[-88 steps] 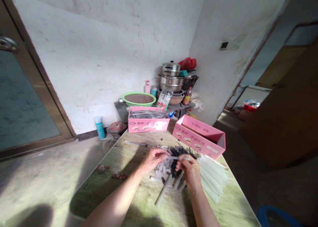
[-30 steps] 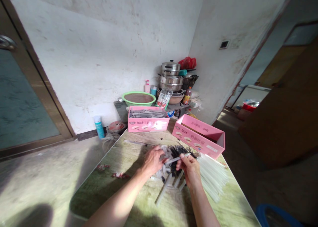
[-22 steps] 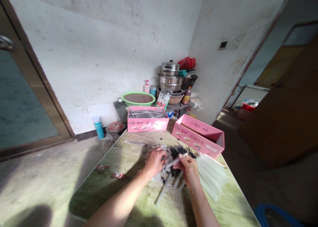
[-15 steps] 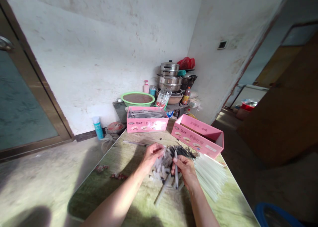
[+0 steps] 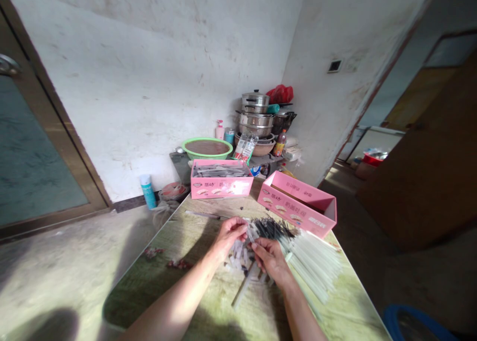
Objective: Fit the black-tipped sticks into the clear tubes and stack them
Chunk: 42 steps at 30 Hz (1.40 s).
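Observation:
My left hand [image 5: 233, 230] is closed in a pinch over the loose parts, at a small clear plastic piece [image 5: 250, 231] that looks like a pen cap. My right hand [image 5: 269, 257] is close beside it, thumb and fingers pressed together on a slim pen, mostly hidden by the fingers. Beneath both hands lies a heap of small translucent pieces [image 5: 237, 256]. Behind the right hand is a pile of thin black parts [image 5: 274, 226]. Pale translucent tubes [image 5: 316, 266] lie in a bundle to the right. One loose tube [image 5: 243, 289] points towards me.
A pink box [image 5: 221, 187] full of slim grey pens stands at the table's far edge. Another pink box [image 5: 298, 207] sits to its right, angled. Beyond the table are a green basin [image 5: 206, 156] and stacked steel pots [image 5: 255, 120]. A spray can [image 5: 148, 192] stands on the floor.
My right hand has moved left and slightly away from me, bringing the pen up to the left hand. The pen, upright and plainly visible before, is now mostly covered. The left hand barely moved.

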Tool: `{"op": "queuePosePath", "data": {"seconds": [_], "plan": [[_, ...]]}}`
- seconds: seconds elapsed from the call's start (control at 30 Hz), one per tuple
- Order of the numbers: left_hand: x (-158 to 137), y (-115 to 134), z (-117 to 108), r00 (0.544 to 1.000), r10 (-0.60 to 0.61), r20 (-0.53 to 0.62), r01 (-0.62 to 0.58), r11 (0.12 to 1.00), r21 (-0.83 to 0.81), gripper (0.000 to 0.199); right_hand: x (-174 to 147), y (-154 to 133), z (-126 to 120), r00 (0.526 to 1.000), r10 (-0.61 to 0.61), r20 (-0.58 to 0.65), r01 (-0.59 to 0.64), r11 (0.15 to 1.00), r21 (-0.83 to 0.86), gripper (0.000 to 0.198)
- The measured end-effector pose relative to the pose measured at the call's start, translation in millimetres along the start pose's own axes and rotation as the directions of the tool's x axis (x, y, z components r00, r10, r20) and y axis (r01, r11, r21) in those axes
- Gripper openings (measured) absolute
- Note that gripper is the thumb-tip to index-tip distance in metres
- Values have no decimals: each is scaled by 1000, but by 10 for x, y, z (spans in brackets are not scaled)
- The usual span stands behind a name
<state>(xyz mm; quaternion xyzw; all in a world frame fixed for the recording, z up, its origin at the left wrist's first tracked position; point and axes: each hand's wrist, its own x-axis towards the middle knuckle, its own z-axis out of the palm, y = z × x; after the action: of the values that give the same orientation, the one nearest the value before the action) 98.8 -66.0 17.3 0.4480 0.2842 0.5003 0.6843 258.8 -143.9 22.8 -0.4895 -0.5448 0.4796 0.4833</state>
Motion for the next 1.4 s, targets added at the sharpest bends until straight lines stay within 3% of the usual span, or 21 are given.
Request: {"op": "queuePosePath", "data": {"seconds": [0.37,0.7,1.0,1.27,1.4], "plan": [[6,-47,42,1000,0,-1,0,996,89,50,-9,-16,-1,1000,18,-16,-19,1000,-14,53],[-32,-5,81,997,29,67,-33,998,53,45,-24,-34,-23,996,32,86,-50,972,228,49],[-51,27,86,992,78,97,-82,996,31,40,-6,-5,40,983,90,158,-155,871,466,44],[-42,-21,105,997,72,43,-72,997,11,41,36,68,67,995,69,77,-91,936,340,49],[-34,-27,97,998,58,-19,-58,998,-6,42,41,63,55,992,101,72,-116,959,257,51]]}}
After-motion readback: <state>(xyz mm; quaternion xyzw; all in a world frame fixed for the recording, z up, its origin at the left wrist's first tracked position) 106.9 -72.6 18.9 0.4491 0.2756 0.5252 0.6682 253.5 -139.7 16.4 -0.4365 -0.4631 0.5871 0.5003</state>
